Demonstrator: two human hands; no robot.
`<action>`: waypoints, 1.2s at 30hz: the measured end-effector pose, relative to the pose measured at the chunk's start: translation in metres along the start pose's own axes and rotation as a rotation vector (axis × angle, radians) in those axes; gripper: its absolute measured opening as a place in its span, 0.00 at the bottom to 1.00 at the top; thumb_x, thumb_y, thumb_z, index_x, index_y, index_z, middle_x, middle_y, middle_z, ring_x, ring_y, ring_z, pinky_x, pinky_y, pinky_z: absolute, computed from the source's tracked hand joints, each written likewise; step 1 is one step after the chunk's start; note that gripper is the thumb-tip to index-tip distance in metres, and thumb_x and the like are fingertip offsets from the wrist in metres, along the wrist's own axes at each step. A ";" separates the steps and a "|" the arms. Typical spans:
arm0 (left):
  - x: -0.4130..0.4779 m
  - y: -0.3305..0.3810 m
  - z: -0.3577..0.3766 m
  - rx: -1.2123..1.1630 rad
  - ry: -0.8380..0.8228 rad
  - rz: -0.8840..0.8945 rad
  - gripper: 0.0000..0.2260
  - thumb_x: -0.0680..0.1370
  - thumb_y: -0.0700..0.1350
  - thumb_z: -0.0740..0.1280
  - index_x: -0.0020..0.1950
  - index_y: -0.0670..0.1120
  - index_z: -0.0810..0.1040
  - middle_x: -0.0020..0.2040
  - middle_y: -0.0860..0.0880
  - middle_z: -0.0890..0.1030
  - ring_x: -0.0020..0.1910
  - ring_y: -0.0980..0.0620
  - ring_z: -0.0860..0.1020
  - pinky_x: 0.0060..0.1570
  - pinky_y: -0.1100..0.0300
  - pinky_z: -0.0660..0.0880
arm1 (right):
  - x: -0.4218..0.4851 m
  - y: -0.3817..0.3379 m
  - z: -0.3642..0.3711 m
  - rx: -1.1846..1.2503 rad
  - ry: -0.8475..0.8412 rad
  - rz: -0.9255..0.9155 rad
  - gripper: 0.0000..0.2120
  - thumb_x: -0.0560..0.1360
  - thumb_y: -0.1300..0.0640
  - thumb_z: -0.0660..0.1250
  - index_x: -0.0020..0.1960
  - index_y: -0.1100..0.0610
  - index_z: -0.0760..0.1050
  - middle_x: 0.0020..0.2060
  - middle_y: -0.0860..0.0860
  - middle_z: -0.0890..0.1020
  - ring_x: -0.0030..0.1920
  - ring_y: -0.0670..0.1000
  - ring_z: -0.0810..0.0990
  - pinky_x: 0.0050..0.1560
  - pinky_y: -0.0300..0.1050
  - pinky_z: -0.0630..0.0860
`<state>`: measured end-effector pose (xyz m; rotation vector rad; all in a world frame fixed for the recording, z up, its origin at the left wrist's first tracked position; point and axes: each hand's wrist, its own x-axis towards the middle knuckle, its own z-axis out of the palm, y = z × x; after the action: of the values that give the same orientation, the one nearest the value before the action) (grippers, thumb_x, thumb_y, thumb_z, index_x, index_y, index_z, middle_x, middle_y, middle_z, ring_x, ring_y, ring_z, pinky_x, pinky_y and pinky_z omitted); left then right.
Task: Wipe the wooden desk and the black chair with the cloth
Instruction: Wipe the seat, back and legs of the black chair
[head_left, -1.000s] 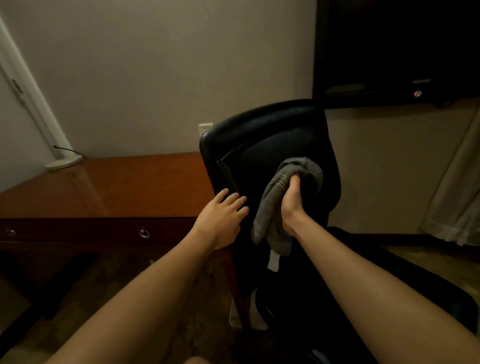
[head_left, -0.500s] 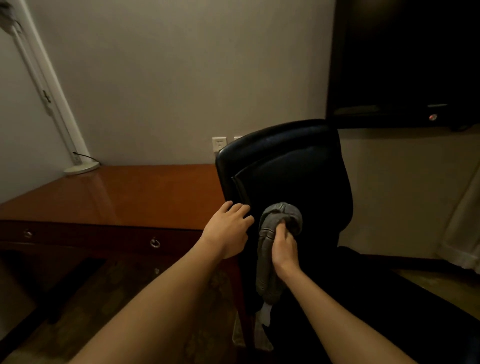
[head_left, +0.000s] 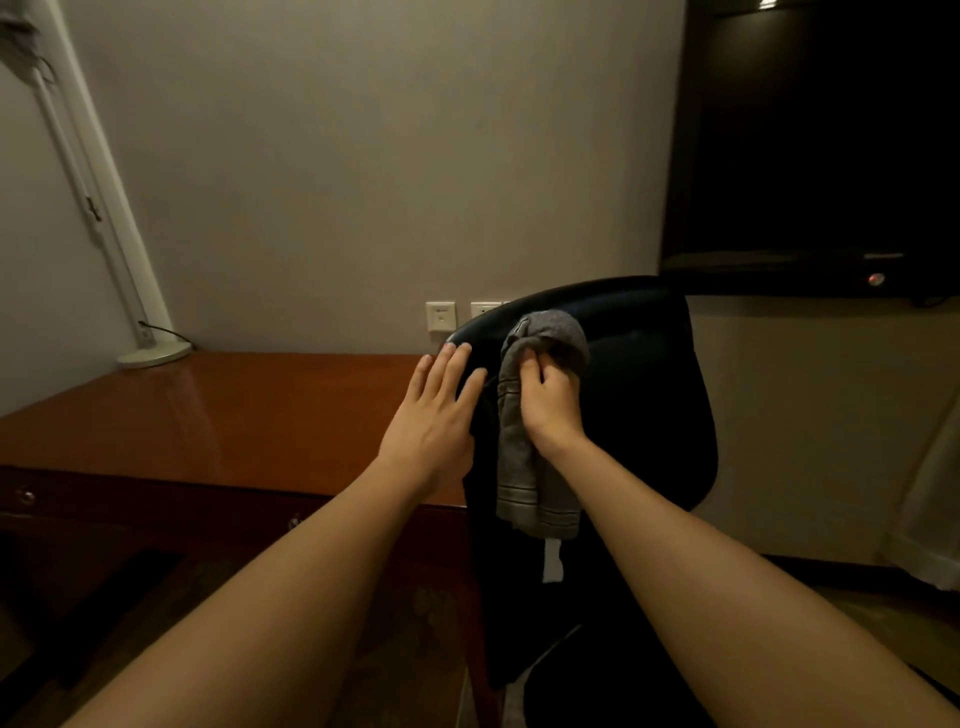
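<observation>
The grey cloth (head_left: 523, 462) is bunched against the upper part of the black chair (head_left: 649, 405) backrest, with its striped end hanging down the backrest. The right hand (head_left: 550, 402) clamps it there, fingers curled into the folds. The left hand (head_left: 434, 421) lies flat on the chair's left edge, fingers straight, holding nothing. The wooden bench (head_left: 234, 415) stands left of the chair, touching or just beside it. A white lamp base (head_left: 154, 355) sits on its far corner. Wall sockets (head_left: 440, 315) show behind the chair, and a dark screen (head_left: 821, 145) hangs above it.
</observation>
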<state>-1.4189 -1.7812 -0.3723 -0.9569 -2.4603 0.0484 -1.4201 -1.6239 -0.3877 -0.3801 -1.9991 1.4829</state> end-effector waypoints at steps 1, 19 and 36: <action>0.006 -0.002 -0.001 -0.036 0.020 -0.026 0.36 0.79 0.47 0.61 0.82 0.46 0.45 0.81 0.41 0.39 0.79 0.42 0.35 0.78 0.46 0.37 | 0.001 -0.003 0.004 -0.045 -0.015 -0.005 0.31 0.75 0.29 0.50 0.66 0.46 0.76 0.67 0.55 0.71 0.67 0.56 0.72 0.71 0.59 0.69; 0.025 -0.004 -0.011 -0.467 0.006 -0.248 0.43 0.74 0.41 0.69 0.82 0.46 0.46 0.77 0.45 0.52 0.72 0.40 0.61 0.72 0.49 0.62 | -0.037 0.013 -0.004 -0.370 -0.122 -0.360 0.16 0.83 0.48 0.56 0.68 0.50 0.72 0.65 0.55 0.71 0.65 0.55 0.71 0.68 0.55 0.69; -0.052 0.011 -0.072 -0.234 0.078 -0.217 0.29 0.76 0.46 0.62 0.77 0.44 0.61 0.67 0.44 0.65 0.53 0.40 0.76 0.46 0.51 0.71 | -0.136 -0.031 -0.023 -0.132 -0.137 -0.264 0.13 0.82 0.54 0.58 0.62 0.53 0.77 0.56 0.55 0.73 0.55 0.53 0.75 0.57 0.43 0.69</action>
<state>-1.3464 -1.8164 -0.3345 -0.7623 -2.5197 -0.3501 -1.2971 -1.6927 -0.3951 -0.0644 -2.1659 1.2456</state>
